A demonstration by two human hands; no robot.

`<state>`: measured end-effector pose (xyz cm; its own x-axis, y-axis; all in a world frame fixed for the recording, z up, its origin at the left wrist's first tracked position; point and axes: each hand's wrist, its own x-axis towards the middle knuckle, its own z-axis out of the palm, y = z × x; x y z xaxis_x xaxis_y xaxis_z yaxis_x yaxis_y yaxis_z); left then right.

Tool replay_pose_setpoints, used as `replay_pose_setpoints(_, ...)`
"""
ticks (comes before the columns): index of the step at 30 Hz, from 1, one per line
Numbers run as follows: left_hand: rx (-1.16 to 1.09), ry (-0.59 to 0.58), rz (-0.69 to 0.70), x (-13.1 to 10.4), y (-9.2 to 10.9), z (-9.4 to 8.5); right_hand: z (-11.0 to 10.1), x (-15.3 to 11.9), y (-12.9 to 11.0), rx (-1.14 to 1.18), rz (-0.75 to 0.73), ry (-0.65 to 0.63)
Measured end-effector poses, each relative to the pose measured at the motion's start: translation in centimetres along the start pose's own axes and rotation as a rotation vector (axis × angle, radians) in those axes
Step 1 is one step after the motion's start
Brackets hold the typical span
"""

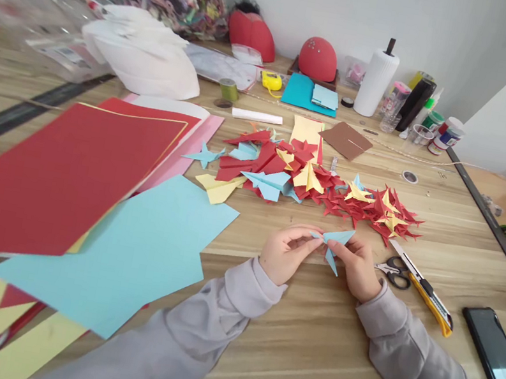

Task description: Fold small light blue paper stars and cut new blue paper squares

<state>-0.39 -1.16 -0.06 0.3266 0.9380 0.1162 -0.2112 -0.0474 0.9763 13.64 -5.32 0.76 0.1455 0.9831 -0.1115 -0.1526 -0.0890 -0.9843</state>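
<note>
Both hands hold one small light blue folded paper (338, 237) above the wooden table, its pointed tips sticking up and down. My left hand (285, 252) pinches its left end between thumb and fingers. On the other side, my right hand (358, 267) grips it with thumb and forefinger near the middle. Just beyond the hands lies a pile of red folded paper pieces (263, 155), with yellow folded stars (309, 178) and a blue folded piece (269, 184) among them. Black-handled scissors (395, 271) rest right of my right hand.
Large red sheets (56, 176) and blue sheets (146, 249) cover the left side. A yellow utility knife (431, 297) and a phone (495, 366) lie at the right. Behind stand a white bottle (376, 84) and several small jars; a yellow tape measure (271, 80) lies near them.
</note>
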Motion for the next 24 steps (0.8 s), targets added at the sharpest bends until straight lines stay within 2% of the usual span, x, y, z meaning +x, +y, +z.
replay_pose_setpoints(3,-0.088,-0.017,-0.130,0.15,0.11,0.04,0.05,-0.05,-0.09,-0.009,-0.013,0.003)
replay_pose_setpoints(6,-0.126,0.003,-0.191,0.29,0.43,0.00,0.26,-0.15,-0.37,-0.014,-0.012,-0.024)
replay_pose_setpoints(15,-0.141,0.043,-0.193,0.46,0.39,-0.02,0.46,-0.19,-0.49,-0.060,-0.004,-0.040)
replay_pose_setpoints(24,-0.162,0.031,-0.195,0.54,0.55,-0.05,0.29,-0.11,-0.01,-0.090,-0.030,-0.105)
